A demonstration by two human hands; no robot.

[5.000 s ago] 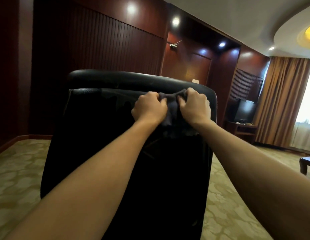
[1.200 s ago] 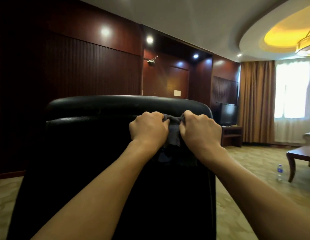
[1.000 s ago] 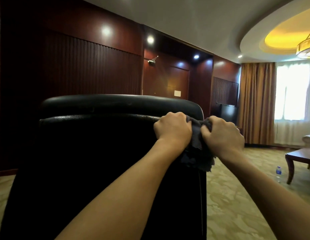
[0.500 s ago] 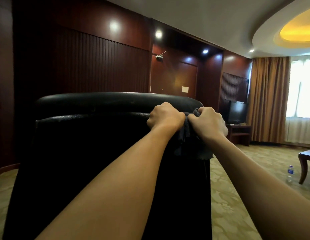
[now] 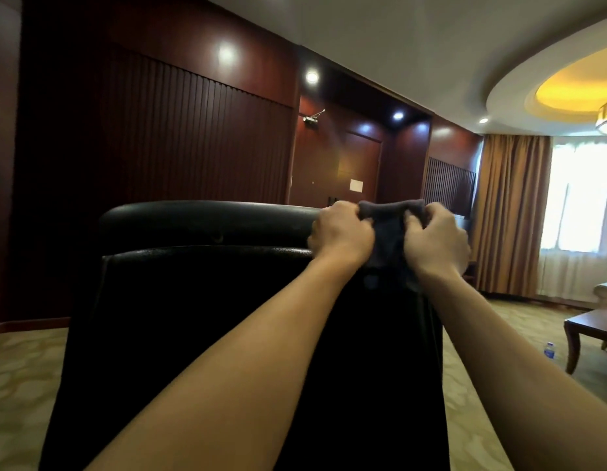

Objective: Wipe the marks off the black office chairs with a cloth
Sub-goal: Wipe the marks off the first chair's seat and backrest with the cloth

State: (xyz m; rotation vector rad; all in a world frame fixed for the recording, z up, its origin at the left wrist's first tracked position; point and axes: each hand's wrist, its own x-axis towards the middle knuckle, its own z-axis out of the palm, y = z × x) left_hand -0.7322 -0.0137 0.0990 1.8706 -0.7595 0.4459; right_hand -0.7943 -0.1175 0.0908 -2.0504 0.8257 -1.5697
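to the left of my fingers the black office chair spreads its padded backrest, the rounded top edge running along to my knuckles. my left hand sits on the chair's upper right corner, fingers curled tight round one end of the dark grey cloth. the cloth bunches between my two fists and hangs a little below them against the backrest. my right hand clutches its other end, fingers curled in. farther right and lower than my fingers, a water bottle stands on the carpet beside a dark wooden table.
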